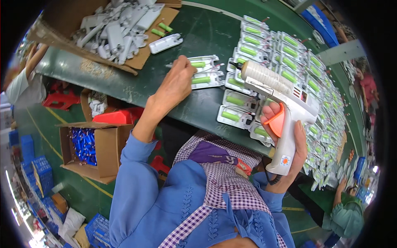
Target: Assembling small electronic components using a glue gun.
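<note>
My right hand (299, 151) is wrapped round the handle of a white hot glue gun (305, 106), fingers at its orange trigger (276, 120). The gun's dark nozzle (235, 63) points left, over rows of white plastic casings (252, 51) with green battery cells. At the table's middle my left hand (173, 82) is closed, its fingers bent down at the left end of two casings. A green cell (201, 80) lies in the nearer casing. A small pale tip shows beside the left fingers; what they hold is hidden.
A cardboard box (56, 35) of white plastic parts stands at the far left, near a lone casing (166, 43) and two loose green cells (165, 27). Many filled casings cover the table's right. Below left, a carton (111, 153) holds blue cells. Other people work at both sides.
</note>
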A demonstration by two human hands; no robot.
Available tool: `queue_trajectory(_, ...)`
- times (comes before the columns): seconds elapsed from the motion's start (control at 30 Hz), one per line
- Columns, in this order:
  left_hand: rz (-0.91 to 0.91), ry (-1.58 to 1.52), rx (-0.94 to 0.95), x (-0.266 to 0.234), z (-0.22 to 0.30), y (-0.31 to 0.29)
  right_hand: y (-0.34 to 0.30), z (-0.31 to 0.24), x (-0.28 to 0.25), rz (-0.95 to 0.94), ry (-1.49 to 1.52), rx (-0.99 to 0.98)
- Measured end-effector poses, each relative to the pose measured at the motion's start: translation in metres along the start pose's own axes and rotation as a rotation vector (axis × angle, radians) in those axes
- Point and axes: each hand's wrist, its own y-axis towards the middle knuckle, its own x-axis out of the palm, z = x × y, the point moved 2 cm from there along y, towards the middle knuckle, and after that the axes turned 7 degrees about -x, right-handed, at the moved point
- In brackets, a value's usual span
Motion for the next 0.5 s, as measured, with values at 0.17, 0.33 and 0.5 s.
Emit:
queue_trajectory(0.17, -0.069, -0.023, -0.022, -0.005, 0.003, 0.006, 0.007, -0.014, -0.014, -0.100, 0.090, -0.009)
queue_trajectory(0.33, 0.005, 0.103, -0.078, 0.004, 0.000, 0.008, 0.015, -0.044, -0.044, -0.176, 0.403, -0.135)
queue_trajectory(0.5, 0.003, 0.225, -0.108, 0.005, 0.002, 0.008, 0.010, -0.050, -0.043, 0.002, 0.180, -0.225)
